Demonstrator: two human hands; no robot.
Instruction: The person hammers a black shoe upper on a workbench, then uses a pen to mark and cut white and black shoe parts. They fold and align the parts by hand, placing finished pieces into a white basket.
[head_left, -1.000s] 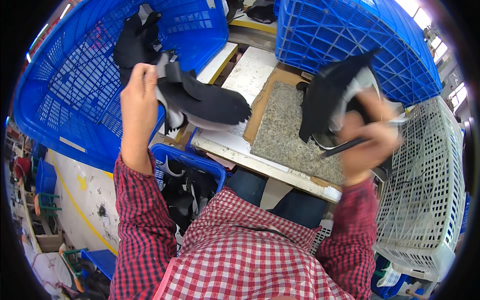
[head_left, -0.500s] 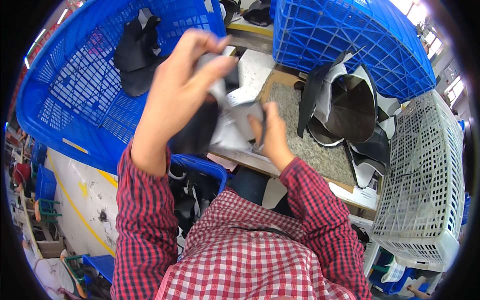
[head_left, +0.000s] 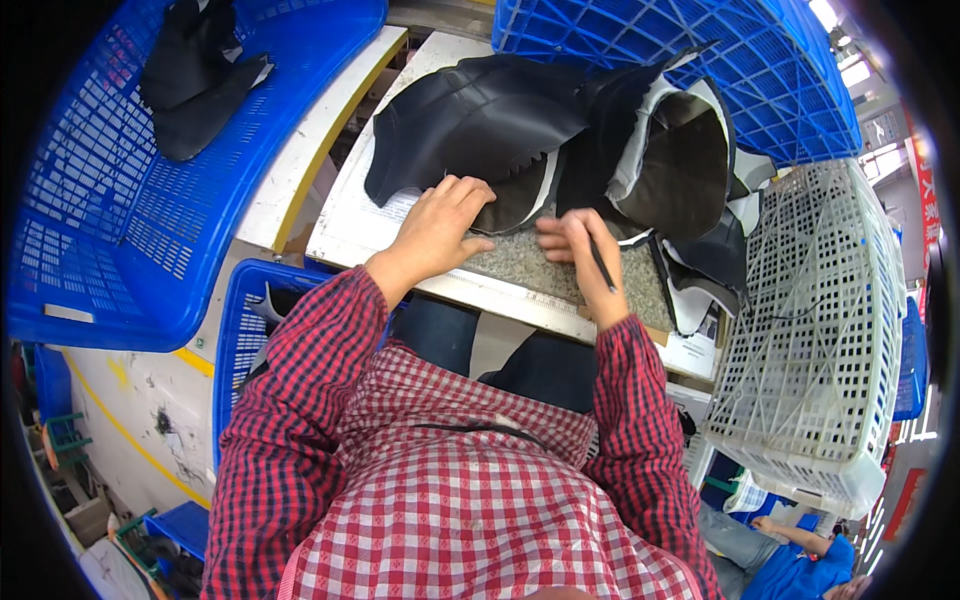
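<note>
Black leather piece (head_left: pixel 470 125), flat and curved, lies spread on the white worktable (head_left: pixel 345 215) in the upper middle of the head view, and it is what we are working on. Our left hand (head_left: pixel 437 228) rests palm down with fingers spread wide, its fingertips pressing on the lower edge of that piece where a grey stone slab (head_left: pixel 525 262) begins; the bulk of the leather stretches up and left of the hand. Our right hand (head_left: pixel 580 255) sits just right of the left one, near but apart, curled narrow around a thin dark pen-like tool (head_left: pixel 601 265) that slants down across the fingers. Its fingertips point toward the same lower edge of the leather.

To the right of the piece, a pile of black and white-lined cut parts (head_left: pixel 665 150) leans against a blue plastic crate (head_left: pixel 720 60) at the top of the frame. A second, larger blue crate (head_left: pixel 120 240) fills the left side, with a few dark pieces (head_left: pixel 195 75) inside it at upper left. A white mesh basket (head_left: pixel 810 330) stands at the right edge. Our red checked sleeves (head_left: pixel 300 400) come up from the lower edge.
</note>
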